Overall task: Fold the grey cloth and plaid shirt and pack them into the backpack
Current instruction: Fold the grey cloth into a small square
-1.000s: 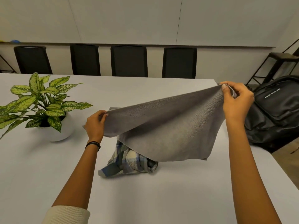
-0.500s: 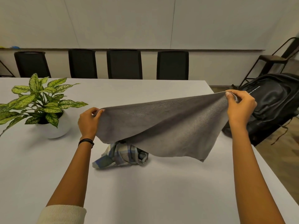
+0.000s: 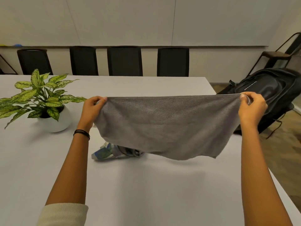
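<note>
Step in hand: Cloth (image 3: 171, 124) spread out for its first fold. It hung as one layer, so no fold was judged made yet.
Left hand (image 3: 92, 111): Thumb and curled fingers pinched the cloth's upper left corner.
Right hand (image 3: 251, 110): Likewise pinched the upper right corner.
Cloth position: Held above the middle of the desk (image 3: 146, 193), with the top edge pulled taut between the hands. The lower edge sagged free just over the surface. Contact with the shirt could not be told.
Shirt (image 3: 105, 152): Lay in a crumpled, unfolded heap on the desk, under the cloth's lower left part and mostly hidden by it.
Backpack (image 3: 273, 88): Stood off the desk's right edge near the far right corner, leaning. Whether its opening was unzipped could not be told.
Progress: Early; both items were unfolded and nothing was packed.
Next move: Judged to call for either bringing the two corners together in the air, or laying the cloth flat on the bare desk toward the near edge and folding it there.
Surroundings: Plant (image 3: 40, 95) in a white pot near the left edge. Chairs (image 3: 124, 61) lined the far edge, and a stool (image 3: 276, 56) stood beyond the backpack.
Obstructions: The shirt occupied the spot directly beneath the cloth, so lowering it there risked a lumpy fold. The plant stood well clear of the left hand.
</note>
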`<action>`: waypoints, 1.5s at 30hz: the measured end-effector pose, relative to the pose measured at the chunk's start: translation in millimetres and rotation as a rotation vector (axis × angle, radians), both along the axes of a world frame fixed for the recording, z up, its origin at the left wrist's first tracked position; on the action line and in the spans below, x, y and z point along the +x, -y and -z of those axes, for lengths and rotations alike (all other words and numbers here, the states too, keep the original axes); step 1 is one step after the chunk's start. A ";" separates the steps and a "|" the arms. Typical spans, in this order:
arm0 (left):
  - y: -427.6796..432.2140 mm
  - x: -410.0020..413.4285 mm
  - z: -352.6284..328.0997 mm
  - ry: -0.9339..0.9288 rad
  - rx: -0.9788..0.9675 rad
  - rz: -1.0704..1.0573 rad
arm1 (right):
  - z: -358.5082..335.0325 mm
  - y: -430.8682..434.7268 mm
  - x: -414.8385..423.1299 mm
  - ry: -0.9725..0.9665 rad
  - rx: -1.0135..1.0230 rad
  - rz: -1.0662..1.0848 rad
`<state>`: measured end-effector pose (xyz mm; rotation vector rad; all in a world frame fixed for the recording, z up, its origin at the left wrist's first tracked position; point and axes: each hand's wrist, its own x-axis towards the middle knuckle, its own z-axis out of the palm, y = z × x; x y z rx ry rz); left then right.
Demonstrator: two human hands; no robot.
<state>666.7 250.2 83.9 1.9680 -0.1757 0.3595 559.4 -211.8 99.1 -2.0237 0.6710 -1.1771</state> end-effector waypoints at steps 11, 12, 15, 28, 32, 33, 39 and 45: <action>-2.0 -8.7 2.1 -0.007 0.228 -0.106 | 17.7 1.6 2.1 -0.157 0.118 -0.021; -0.3 -10.1 3.5 0.013 0.248 -0.146 | 19.5 0.0 3.7 -0.132 0.160 -0.053; 1.3 -11.5 8.0 0.038 0.337 -0.211 | 22.0 -1.3 8.2 -0.087 0.211 -0.094; -5.1 -31.6 18.1 0.107 0.194 -0.151 | 32.9 -7.3 -9.7 0.034 0.127 -0.050; -11.5 -45.1 37.1 0.035 0.166 -0.018 | 55.0 -14.8 -26.0 0.014 0.130 0.024; -13.4 -49.5 41.3 0.013 0.159 0.017 | 62.3 -16.8 -29.4 0.000 0.129 0.045; -33.3 -84.2 64.3 -0.226 0.128 0.236 | 102.0 -27.1 -58.9 -0.064 0.081 0.221; -52.4 -108.3 102.5 -0.432 0.149 0.409 | 153.3 -36.8 -92.0 -0.024 0.140 0.207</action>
